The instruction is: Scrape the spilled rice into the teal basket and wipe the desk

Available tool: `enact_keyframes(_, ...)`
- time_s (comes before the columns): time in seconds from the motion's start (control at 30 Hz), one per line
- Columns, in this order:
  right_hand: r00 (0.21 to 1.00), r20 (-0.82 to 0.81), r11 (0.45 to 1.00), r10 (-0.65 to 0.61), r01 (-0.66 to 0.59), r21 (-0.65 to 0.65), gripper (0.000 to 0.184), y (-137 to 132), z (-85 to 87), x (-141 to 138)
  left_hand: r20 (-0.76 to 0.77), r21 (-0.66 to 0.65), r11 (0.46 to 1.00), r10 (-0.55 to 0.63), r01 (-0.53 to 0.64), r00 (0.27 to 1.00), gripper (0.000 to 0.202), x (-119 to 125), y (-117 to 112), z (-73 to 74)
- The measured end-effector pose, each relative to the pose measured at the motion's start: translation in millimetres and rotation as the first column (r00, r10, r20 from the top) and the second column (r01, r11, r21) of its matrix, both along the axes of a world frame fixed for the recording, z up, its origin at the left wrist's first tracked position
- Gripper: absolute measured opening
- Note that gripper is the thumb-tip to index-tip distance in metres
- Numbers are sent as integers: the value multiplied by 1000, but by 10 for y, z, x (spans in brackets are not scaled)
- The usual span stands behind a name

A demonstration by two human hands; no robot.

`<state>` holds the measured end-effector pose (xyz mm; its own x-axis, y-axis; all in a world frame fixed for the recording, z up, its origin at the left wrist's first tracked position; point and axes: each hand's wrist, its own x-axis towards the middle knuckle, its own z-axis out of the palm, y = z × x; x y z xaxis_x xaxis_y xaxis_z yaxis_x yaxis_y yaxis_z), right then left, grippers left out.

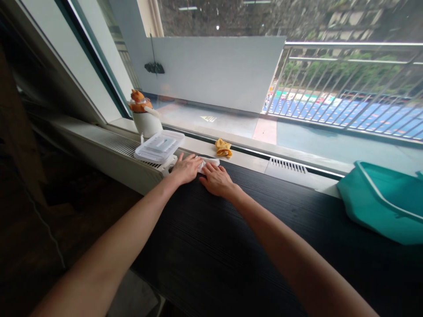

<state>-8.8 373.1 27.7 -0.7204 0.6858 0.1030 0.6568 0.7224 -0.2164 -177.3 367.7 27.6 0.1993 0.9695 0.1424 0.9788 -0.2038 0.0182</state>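
Note:
At the far left corner of a black tabletop [205, 246], both hands lie side by side. My left hand [187, 168] is flat with its fingers stretched out, its fingertips at a white tissue or cloth [211, 161]. Right beside it, my right hand [216, 178] rests palm down, fingers extended onto the same white piece. Part of that piece is hidden under the fingers. A crumpled yellow cloth [224, 148] lies just beyond on the window sill [246, 162].
A clear plastic container [160, 146] sits left on a white radiator [99, 141]. Behind it stands a white pot with an orange figure on top [145, 116]. On the right is a teal basin [370, 202] with a handle. Window glass rises behind the sill.

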Motion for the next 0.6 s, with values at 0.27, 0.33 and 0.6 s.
enact_keyframes(0.27, 999, 2, 998, 43, -43, -37, 46, -320, -18, 21, 12, 0, 1000, 20, -20, 1000, 29, -37, -317, -23)
enact_keyframes(0.33, 1000, 1, 999, 3, -3, -44, 45, -176, 18, -74, 20, 8, 999, 41, -42, 999, 34, -44, -137, -36)
enact_keyframes(0.6, 1000, -15, 998, -26, 25, -64, 42, -364, 72, -180, 86, 16, 999, 37, -38, 996, 34, -172, -256, -77)
